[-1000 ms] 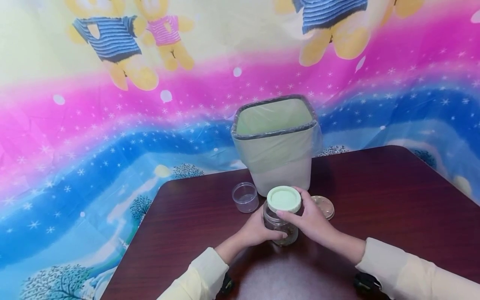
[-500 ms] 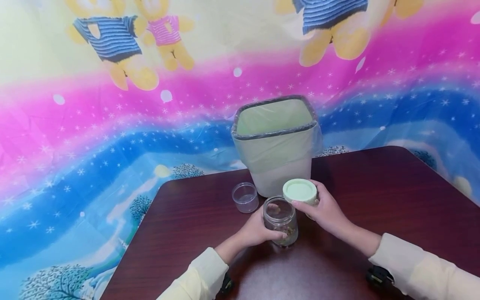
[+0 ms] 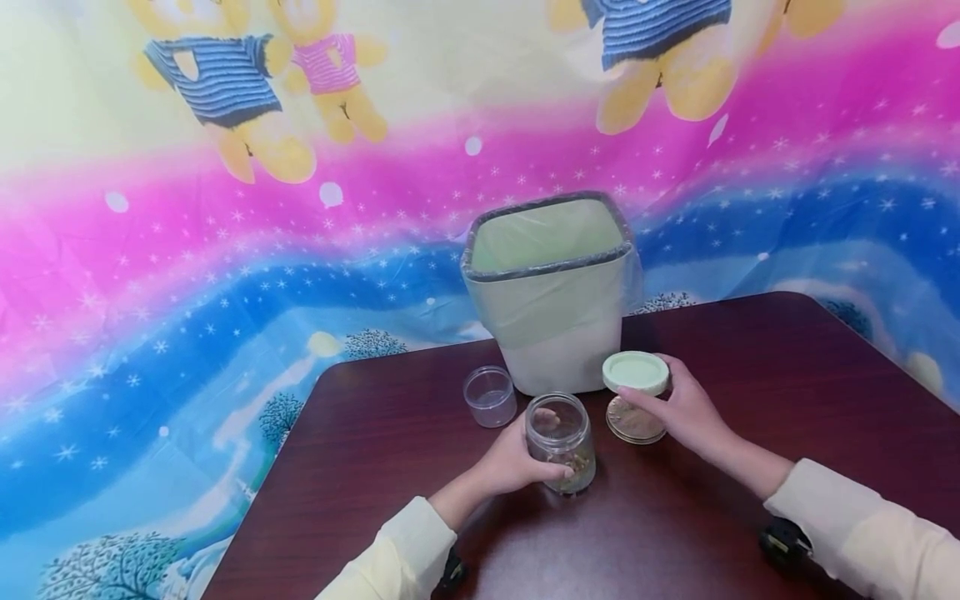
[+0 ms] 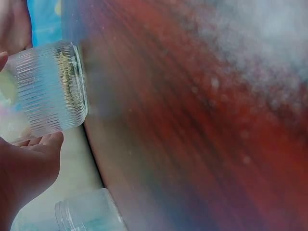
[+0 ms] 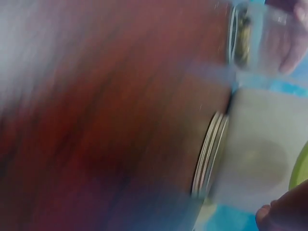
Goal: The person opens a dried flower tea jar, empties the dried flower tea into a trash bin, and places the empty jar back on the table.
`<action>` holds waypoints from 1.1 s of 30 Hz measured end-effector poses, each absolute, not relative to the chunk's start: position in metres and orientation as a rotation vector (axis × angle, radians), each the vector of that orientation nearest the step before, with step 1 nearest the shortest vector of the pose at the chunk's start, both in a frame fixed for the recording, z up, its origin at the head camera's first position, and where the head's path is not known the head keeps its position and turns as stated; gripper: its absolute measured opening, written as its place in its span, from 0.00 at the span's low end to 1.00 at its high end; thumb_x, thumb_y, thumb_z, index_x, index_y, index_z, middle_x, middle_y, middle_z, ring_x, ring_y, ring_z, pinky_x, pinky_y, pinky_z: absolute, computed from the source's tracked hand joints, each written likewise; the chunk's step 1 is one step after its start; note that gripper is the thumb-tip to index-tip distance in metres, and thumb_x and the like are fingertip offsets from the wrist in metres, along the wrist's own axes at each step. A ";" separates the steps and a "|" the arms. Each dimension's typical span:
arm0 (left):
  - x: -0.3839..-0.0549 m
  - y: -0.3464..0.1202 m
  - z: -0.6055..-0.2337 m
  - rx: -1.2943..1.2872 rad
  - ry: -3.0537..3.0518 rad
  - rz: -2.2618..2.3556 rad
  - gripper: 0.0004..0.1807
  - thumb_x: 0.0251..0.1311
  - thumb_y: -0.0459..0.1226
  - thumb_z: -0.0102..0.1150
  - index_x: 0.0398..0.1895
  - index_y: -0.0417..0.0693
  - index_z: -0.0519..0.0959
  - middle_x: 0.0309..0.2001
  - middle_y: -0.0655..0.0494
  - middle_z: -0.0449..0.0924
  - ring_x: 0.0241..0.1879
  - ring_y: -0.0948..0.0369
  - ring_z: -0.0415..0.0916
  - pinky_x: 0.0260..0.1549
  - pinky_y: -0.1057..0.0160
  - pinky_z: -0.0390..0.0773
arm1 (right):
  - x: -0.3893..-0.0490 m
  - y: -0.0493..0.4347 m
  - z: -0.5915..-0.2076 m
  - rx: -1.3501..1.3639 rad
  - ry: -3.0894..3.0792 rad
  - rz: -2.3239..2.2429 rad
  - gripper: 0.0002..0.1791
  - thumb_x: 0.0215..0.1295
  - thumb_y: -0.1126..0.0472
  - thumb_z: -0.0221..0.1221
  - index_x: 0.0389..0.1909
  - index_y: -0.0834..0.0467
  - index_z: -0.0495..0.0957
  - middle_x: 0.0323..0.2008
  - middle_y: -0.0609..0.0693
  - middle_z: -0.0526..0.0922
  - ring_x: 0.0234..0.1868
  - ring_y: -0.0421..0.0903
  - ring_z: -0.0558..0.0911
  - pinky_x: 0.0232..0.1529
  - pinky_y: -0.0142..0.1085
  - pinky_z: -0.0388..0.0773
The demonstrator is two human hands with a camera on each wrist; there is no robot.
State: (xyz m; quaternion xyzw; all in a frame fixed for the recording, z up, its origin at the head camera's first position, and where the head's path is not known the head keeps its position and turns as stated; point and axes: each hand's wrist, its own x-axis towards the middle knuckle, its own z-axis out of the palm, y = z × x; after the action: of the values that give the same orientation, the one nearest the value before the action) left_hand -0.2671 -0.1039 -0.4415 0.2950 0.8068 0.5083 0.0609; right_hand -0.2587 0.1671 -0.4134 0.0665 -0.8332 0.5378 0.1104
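A ribbed glass jar stands upright and lidless on the table, with yellowish dried bits low inside it. My left hand grips its side, thumb across the front. In the left wrist view, the bits form a layer near the jar's base. Off to the right, my right hand holds a pale green lid by its edge, level and apart from the jar. Below that lid lies a flat, round, gold-rimmed disc on the table; several thin rims show at its side in the right wrist view.
A pale bin with a plastic liner and dark rim stands behind the jar. To its left is a small transparent plastic tub. The dark brown table ends at a patterned cloth backdrop.
My right hand has lifted the green lid off the jar's mouth and carried it right, over the gold-rimmed disc. My left hand and the jar have stayed put.
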 end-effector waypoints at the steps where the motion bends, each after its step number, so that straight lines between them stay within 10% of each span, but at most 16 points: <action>1: -0.267 -0.104 -0.442 0.891 2.442 1.538 0.38 0.41 0.35 0.77 0.58 0.43 0.70 0.53 0.47 0.76 0.52 0.59 0.75 0.54 0.64 0.72 | -0.261 0.171 -0.414 0.186 -2.464 1.563 0.46 0.62 0.51 0.65 0.68 0.73 0.52 0.61 0.71 0.64 0.60 0.62 0.66 0.57 0.57 0.65; 22: -0.267 -0.104 -0.441 0.886 2.414 1.549 0.38 0.42 0.34 0.77 0.59 0.40 0.69 0.54 0.45 0.76 0.52 0.59 0.76 0.54 0.64 0.71 | -0.301 0.223 -0.436 0.012 -2.591 1.384 0.52 0.60 0.42 0.65 0.64 0.79 0.53 0.56 0.75 0.64 0.56 0.69 0.67 0.54 0.59 0.65; 33: -0.269 -0.105 -0.441 0.881 2.417 1.541 0.38 0.42 0.34 0.77 0.58 0.41 0.69 0.54 0.46 0.76 0.52 0.59 0.75 0.54 0.64 0.71 | -0.311 0.239 -0.441 0.037 -2.657 1.243 0.31 0.56 0.48 0.69 0.42 0.73 0.75 0.34 0.61 0.81 0.35 0.55 0.80 0.35 0.41 0.74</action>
State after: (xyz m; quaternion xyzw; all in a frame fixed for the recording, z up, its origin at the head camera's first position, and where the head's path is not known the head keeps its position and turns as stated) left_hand -0.2691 -0.1048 -0.4407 0.2931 0.8038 0.5127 0.0713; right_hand -0.3110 0.2385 -0.4409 0.0126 -0.9009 0.4213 0.1038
